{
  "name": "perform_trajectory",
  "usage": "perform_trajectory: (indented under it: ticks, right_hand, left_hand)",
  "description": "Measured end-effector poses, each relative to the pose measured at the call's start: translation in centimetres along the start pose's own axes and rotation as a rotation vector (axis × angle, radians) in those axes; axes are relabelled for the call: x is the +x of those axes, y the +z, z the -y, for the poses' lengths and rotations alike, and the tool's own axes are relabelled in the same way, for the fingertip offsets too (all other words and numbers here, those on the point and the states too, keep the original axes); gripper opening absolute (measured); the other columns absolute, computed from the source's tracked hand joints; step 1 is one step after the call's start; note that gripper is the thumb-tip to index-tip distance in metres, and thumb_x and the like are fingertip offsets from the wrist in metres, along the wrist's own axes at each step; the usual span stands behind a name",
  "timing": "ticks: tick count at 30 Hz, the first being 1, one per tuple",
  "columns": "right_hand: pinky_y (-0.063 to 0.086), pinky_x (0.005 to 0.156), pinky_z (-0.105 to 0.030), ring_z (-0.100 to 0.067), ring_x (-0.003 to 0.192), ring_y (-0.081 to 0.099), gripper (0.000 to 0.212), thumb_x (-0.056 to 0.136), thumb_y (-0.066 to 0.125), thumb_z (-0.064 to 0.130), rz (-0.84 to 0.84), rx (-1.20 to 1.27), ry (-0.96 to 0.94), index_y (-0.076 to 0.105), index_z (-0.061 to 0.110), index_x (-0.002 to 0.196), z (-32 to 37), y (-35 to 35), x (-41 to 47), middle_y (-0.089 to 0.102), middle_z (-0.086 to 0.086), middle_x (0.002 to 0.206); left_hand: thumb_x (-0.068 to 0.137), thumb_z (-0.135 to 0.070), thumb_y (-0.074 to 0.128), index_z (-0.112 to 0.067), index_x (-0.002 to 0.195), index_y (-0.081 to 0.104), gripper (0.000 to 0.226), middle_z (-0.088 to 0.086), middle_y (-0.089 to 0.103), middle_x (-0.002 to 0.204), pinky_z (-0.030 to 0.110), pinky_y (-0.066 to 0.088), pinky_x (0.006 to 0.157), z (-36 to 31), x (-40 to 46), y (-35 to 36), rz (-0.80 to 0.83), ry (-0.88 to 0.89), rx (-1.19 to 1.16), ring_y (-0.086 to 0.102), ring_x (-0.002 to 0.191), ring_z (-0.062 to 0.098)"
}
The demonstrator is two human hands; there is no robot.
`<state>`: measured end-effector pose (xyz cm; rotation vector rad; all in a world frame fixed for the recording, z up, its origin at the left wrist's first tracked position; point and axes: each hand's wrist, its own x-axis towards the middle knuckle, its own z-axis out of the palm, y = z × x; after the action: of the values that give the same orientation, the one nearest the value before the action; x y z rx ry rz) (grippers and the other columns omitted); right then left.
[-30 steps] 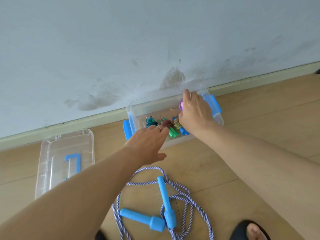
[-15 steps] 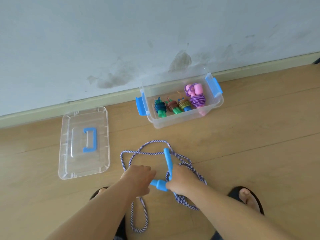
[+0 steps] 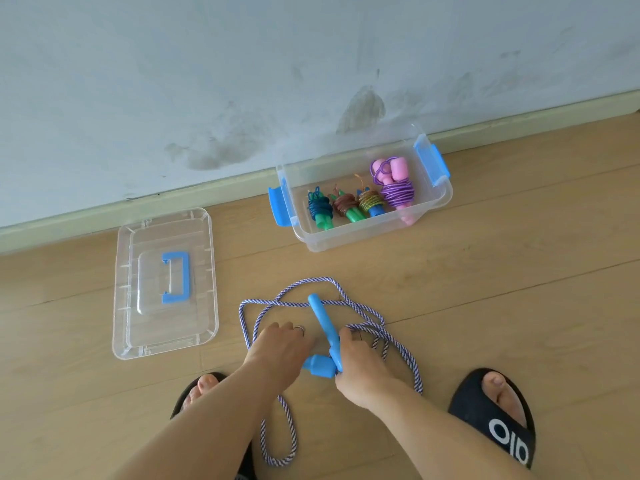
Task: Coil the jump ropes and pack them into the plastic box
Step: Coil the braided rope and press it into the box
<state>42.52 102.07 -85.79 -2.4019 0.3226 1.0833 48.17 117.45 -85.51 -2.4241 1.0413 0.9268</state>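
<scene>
Hands moved from plastic box (image 3: 367,233) to floor; left hand (image 3: 280,351) and right hand (image 3: 360,368) each grip blue handles (image 3: 323,327) of striped rope (image 3: 398,348); coiling starts.

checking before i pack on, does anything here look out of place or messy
The purple-and-white braided jump rope with light blue handles sprawls uncoiled in tangled loops on the wooden floor, unlike the four coiled ropes in the clear plastic box. Dark smudges mark the pale wall above the box.

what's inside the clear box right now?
Four coiled jump ropes in the plastic box, side by side: dark blue, brown, gold, purple with pink handles. Anything beneath them is hidden.
</scene>
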Motion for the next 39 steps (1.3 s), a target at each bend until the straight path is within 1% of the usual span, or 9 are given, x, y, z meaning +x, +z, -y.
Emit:
perform_trajectory:
  ticks: [6, 9, 12, 17, 22, 26, 30, 35, 39]
  right_hand:
    - [0.056, 0.068, -0.035, -0.021, 0.08, 0.064, 0.041, 0.083, 0.058, 0.015, 0.1, 0.104, -0.052, 0.043, 0.02, 0.12, 0.6, -3.7, -1.2, 0.063, -0.001, 0.107]
    - [0.041, 0.054, -0.028, -0.015, 0.049, 0.054, 0.039, 0.076, 0.053, 0.02, 0.276, 0.229, -0.043, 0.044, 0.017, 0.114, 2.5, -7.7, -3.1, 0.059, -0.005, 0.078]
    - [0.03, 0.045, -0.026, -0.011, 0.047, 0.035, 0.029, 0.078, 0.052, 0.008, 0.319, 0.372, -0.013, 0.045, 0.013, 0.105, 4.5, -12.0, -5.5, 0.046, -0.006, 0.077]
    - [0.017, 0.038, -0.019, -0.008, 0.047, 0.023, 0.025, 0.083, 0.054, -0.003, 0.267, 0.459, -0.137, 0.04, 0.012, 0.097, 6.5, -19.4, -12.5, 0.035, -0.002, 0.068]
    - [0.015, 0.043, -0.021, -0.01, 0.051, 0.021, 0.021, 0.083, 0.057, 0.0, 0.234, 0.55, -0.273, 0.052, 0.008, 0.102, 7.7, -24.7, -19.2, 0.046, -0.006, 0.081]
    - [0.02, 0.062, -0.041, -0.022, 0.068, 0.033, 0.039, 0.075, 0.07, 0.032, 0.187, 0.452, -0.347, 0.074, 0.01, 0.107, 7.9, -26.4, -22.7, 0.058, -0.012, 0.097]
    - [0.048, 0.062, -0.033, -0.017, 0.061, 0.055, 0.038, 0.099, 0.057, 0.036, 0.071, 0.535, -0.465, 0.071, 0.002, 0.107, 8.0, -26.7, -25.1, 0.076, -0.007, 0.09]
    - [0.044, 0.064, -0.04, -0.016, 0.043, 0.045, 0.056, 0.097, 0.046, 0.061, -0.136, 0.342, -0.509, 0.065, 0.008, 0.098, 8.7, -25.4, -24.5, 0.067, 0.0, 0.066]
    - [0.044, 0.066, -0.047, -0.02, 0.046, 0.028, 0.069, 0.087, 0.04, 0.076, -0.092, 0.349, -0.439, 0.061, 0.011, 0.079, 8.7, -25.7, -23.9, 0.049, -0.009, 0.067]
  left_hand:
    - [0.089, -0.033, 0.061, -0.017, 0.137, 0.033, 0.058, 0.002, 0.052, 0.121, 0.035, 0.041, 0.085, -0.9, -1.5, -2.9, -0.12, -0.021, -0.146, 0.054, 0.109, 0.024]
    - [0.084, -0.044, 0.068, -0.014, 0.136, 0.028, 0.073, 0.002, 0.049, 0.122, 0.037, 0.048, 0.084, -0.5, -3.3, -5.4, -0.167, -0.075, -0.199, 0.055, 0.111, 0.025]
    - [0.074, -0.051, 0.075, -0.018, 0.132, 0.027, 0.082, 0.001, 0.043, 0.118, 0.035, 0.047, 0.073, 0.3, -5.5, -8.0, -0.274, -0.101, -0.272, 0.054, 0.105, 0.023]
    - [0.063, -0.059, 0.078, -0.04, 0.145, 0.013, 0.106, -0.001, 0.03, 0.136, 0.038, 0.049, 0.091, 2.6, -10.3, -13.1, -0.475, -0.041, -0.434, 0.048, 0.116, 0.024]
    - [0.071, -0.05, 0.073, -0.035, 0.127, 0.026, 0.075, -0.007, 0.044, 0.13, 0.034, 0.043, 0.091, 3.7, -16.0, -19.3, -0.699, 0.035, -0.369, 0.049, 0.113, 0.02]
    - [0.084, -0.033, 0.065, -0.031, 0.127, 0.033, 0.053, -0.006, 0.056, 0.113, 0.035, 0.045, 0.08, 3.9, -20.1, -23.1, -0.787, 0.115, -0.301, 0.056, 0.094, 0.021]
    - [0.096, -0.028, 0.053, -0.024, 0.112, 0.037, 0.023, -0.011, 0.051, 0.094, 0.035, 0.045, 0.07, 3.9, -22.7, -24.8, -0.731, 0.093, -0.228, 0.051, 0.08, 0.02]
    - [0.096, -0.039, 0.055, -0.022, 0.101, 0.035, 0.027, -0.011, 0.049, 0.082, 0.032, 0.041, 0.063, 3.2, -22.9, -25.0, -0.688, 0.089, -0.326, 0.052, 0.071, 0.019]
    - [0.094, -0.042, 0.057, -0.02, 0.1, 0.043, 0.027, -0.004, 0.057, 0.085, 0.036, 0.048, 0.068, 3.1, -22.4, -25.9, -0.664, 0.032, -0.331, 0.057, 0.075, 0.02]
